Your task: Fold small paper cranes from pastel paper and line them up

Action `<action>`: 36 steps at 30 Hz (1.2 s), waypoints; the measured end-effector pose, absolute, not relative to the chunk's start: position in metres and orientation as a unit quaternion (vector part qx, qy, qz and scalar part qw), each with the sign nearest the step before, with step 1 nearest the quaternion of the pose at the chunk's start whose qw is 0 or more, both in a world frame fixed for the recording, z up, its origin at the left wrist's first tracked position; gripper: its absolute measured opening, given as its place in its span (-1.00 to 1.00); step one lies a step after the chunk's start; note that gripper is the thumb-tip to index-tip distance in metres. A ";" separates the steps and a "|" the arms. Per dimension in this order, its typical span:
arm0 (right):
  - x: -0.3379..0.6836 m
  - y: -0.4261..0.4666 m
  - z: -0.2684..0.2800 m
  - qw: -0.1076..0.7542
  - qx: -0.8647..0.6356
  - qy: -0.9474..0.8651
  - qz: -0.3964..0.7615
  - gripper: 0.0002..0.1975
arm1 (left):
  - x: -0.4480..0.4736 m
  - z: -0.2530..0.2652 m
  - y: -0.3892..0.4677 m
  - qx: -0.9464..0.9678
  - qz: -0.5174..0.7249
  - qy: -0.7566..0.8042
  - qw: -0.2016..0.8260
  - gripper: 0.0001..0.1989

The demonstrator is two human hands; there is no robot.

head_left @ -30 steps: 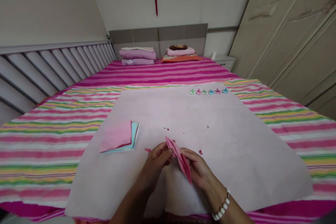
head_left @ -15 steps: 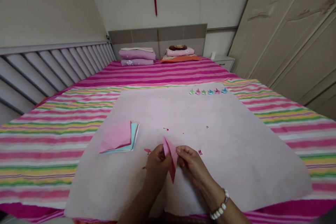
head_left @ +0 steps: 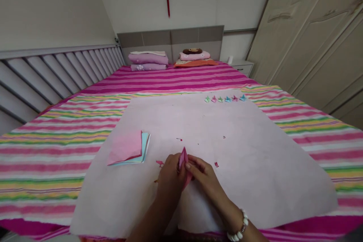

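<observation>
Between my hands is a folded piece of pink origami paper (head_left: 183, 157), its pointed tip upward and partly covered by my fingers. My left hand (head_left: 171, 172) is closed on its left side. From the right, my right hand (head_left: 202, 171) pinches the same paper with thumb and fingers; a white bead bracelet circles that wrist. Left of my hands lies a stack of square paper (head_left: 126, 147), pink on top with light blue beneath. Several small folded paper pieces (head_left: 220, 99) in green, pink and blue stand in a row at the sheet's far right.
A large pale sheet (head_left: 255, 181) covers the striped bed (head_left: 317, 140), printed with small red marks. Folded purple bedding (head_left: 149, 59) and a pink-and-orange pile (head_left: 195, 58) rest by the headboard. A slatted rail (head_left: 56, 72) runs along the left; a wardrobe (head_left: 314, 34) stands right.
The pink paper has turned and narrowed between my hands, its tip shifting slightly right. My right fingers have come further over its front, closer to my left hand.
</observation>
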State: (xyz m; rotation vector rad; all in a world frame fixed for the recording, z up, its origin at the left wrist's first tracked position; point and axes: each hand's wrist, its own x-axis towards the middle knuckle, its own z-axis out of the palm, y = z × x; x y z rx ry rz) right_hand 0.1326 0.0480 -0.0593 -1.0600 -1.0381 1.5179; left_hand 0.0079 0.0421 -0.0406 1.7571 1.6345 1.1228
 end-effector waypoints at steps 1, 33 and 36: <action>0.132 0.048 -0.060 0.486 -0.435 -0.438 0.618 -0.56 | 0.008 -0.041 0.041 0.648 0.401 0.601 0.242 -0.81; 0.129 0.048 -0.049 0.531 -0.467 -0.638 0.305 -0.61 | -0.004 -0.051 0.051 0.697 0.350 0.599 0.181 -0.73; 0.133 0.052 -0.053 0.551 -0.463 -0.603 0.344 -0.65 | -0.008 -0.052 0.053 0.677 0.405 0.561 0.250 -0.70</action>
